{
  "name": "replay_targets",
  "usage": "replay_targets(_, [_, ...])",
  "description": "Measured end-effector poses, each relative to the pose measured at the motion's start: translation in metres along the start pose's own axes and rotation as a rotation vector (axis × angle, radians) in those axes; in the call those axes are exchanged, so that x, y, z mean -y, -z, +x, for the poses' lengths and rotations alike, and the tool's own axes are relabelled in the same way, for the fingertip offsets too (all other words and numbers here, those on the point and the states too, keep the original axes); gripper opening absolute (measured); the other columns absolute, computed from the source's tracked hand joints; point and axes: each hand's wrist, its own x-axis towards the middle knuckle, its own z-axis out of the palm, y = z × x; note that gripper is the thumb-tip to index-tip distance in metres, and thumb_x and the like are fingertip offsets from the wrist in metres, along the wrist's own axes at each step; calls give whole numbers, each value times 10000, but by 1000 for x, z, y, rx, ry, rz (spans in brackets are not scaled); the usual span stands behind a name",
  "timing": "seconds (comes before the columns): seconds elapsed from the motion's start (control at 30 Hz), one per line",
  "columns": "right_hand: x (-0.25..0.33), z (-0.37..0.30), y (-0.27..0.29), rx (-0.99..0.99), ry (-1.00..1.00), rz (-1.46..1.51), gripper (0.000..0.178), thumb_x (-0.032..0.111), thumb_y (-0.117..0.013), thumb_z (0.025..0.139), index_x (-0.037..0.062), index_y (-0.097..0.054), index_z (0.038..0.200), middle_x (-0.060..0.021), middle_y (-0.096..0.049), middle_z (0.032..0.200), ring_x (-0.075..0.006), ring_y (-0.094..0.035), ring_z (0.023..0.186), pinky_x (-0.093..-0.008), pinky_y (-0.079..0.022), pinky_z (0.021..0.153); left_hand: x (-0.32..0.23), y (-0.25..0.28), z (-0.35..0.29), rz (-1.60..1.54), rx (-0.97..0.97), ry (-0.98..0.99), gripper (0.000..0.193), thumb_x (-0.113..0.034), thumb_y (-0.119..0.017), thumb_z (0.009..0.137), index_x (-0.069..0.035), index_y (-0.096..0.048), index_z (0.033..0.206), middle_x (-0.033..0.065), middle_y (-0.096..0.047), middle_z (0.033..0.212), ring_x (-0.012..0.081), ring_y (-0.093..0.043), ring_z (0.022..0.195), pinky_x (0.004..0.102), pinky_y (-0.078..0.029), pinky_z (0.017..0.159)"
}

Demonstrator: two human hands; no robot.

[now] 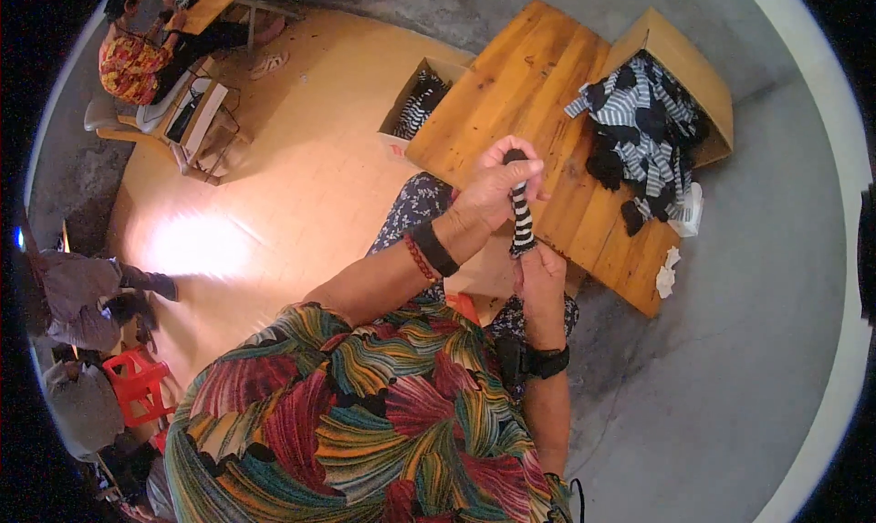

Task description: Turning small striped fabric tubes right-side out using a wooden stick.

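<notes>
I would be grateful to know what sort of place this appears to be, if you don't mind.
Probably a small knitwear workshop: a cardboard box spills striped knitwear onto a wooden table, and another person sits at a separate table.

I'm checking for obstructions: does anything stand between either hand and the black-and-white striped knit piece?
Nothing visible does. The left hand holds the striped knit piece directly near its dark upper end; the right hand is at its lower edge, though exact finger contact there is unclear.
</notes>
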Motion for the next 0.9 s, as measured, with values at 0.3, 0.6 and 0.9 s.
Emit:
replay_targets(0.3, [1,12,-6,-96,-52,103,182,226,-507,848,60,-538,779,43,-417,512,-34,-341,376,-176,-246,338,16,-16,-23,191,-70,88,410,-105,-550,783,-68,-393,1161,-18,-367,544,90,-363,431,229,-406,469])
replay_targets(0.6, [7,5,11,38,-32,33,143,148,-437,841,52,-532,793,25,-425,523,-52,-374,430,-183,-280,381,-8,-4,4,-108,160,260,271,-266,-542,805,-56,-486,967,78,-533,688,166,-486,518,353,-497,605])
replay_targets(0.9, [-13,-6,18,-42,119,-130,215,214,-470,863,46,-525,741,27,-429,528,-56,-341,390,-198,-283,364,7,-20,-7,-72,68,112,120,-165,-542,812,-90,-449,825,37,-475,569,130,-423,389,304,-460,457])
